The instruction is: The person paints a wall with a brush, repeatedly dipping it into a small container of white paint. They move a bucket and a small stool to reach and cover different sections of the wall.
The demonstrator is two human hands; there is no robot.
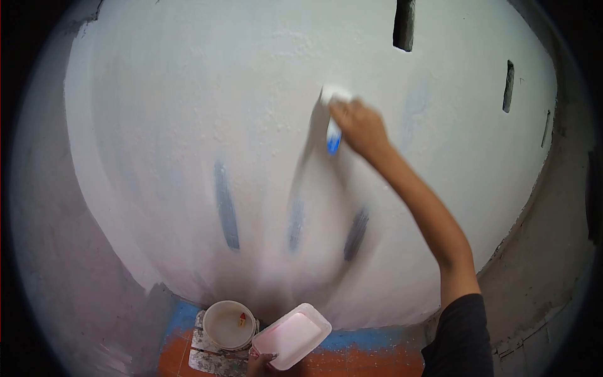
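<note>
- A black sleeve (461, 336) is sitting closest to the lens at the bottom right, with the bare forearm rising from it up and to the left.
- At the far left, a grey unpainted strip (56, 251) is bordering the white wall (188, 94).
- A blue streak (226, 204) is showing through the white paint left of centre, and two shorter ones are showing further right.
- A white bucket (229, 323) is standing on the floor at the foot of the wall, on a spattered sheet.
- The left hand (260, 363) is gripping the lower edge of a white tray (292, 334), which is tilting just beside the bucket; only the fingertips are showing at the frame edge.
- The right hand (359, 129) is closing around a blue-handled brush (331, 119), whose pale head is pressing against the wall; the hand and brush are looking blurred.
- Dark slots (404, 25) are cutting into the wall at the upper right.
- A rough grey wall (546, 251) is curving away on the right.
</note>
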